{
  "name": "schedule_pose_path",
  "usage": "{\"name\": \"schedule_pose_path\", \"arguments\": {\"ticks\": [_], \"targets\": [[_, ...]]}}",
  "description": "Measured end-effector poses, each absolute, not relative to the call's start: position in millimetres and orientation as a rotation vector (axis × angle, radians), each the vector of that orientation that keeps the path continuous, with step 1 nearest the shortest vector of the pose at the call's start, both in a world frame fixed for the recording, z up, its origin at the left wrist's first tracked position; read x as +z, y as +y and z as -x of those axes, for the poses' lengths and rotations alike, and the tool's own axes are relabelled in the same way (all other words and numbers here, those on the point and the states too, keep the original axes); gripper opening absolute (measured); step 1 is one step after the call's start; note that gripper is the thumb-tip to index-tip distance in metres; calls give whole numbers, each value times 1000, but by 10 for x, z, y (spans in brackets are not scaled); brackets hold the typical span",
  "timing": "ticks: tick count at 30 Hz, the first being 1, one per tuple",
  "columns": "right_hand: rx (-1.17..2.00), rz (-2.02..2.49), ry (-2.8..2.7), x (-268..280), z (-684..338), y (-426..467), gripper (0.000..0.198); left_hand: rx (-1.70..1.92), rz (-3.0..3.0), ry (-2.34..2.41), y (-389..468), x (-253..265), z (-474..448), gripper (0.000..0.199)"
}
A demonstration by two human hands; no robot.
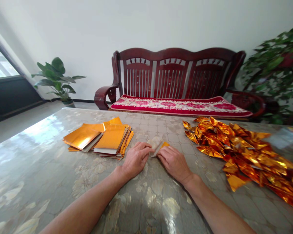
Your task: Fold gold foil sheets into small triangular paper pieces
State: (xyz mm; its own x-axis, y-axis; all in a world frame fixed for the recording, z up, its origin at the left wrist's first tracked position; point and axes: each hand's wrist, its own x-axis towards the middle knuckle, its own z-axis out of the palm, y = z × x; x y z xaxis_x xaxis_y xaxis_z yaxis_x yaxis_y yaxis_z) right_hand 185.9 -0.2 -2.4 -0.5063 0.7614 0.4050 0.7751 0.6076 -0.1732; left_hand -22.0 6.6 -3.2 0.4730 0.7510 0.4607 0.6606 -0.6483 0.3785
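Note:
A small piece of gold foil paper (pixel 165 145), folded with its pale back partly showing, is between my two hands just above or on the table. My right hand (pixel 175 163) is closed, pinching the paper's right side and covering much of it. My left hand (pixel 137 158) has its fingers curled together at the paper's left edge; its fingertips meet the pale side. Left of my hands lies a stack of flat gold paper sheets (pixel 109 139), loosely fanned. On the right spreads a heap of folded, shiny gold foil pieces (pixel 241 146).
The table (pixel 97 195) has a glossy, clear-looking cover with a floral pattern. A clear plastic bag or wrap (pixel 286 141) rests at the right edge. Behind stand a dark red wooden bench (pixel 171 74) with a red patterned cushion (pixel 180 105), and potted plants (pixel 57 78) on both sides.

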Motion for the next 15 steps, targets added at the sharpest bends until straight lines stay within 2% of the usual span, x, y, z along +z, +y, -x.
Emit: {"name": "schedule_pose_path", "arguments": {"ticks": [4,10,15], "targets": [[-25,1243,-2371,-21,-1847,5,21,849,-2563,1198,81,-27,259,33],[-44,1278,-2366,-9,-1836,8,20,744,-2489,1213,107,-49,216,15],[-22,1304,-2347,-27,-1831,27,17,699,-2494,1280,108,-20,198,14]]}}
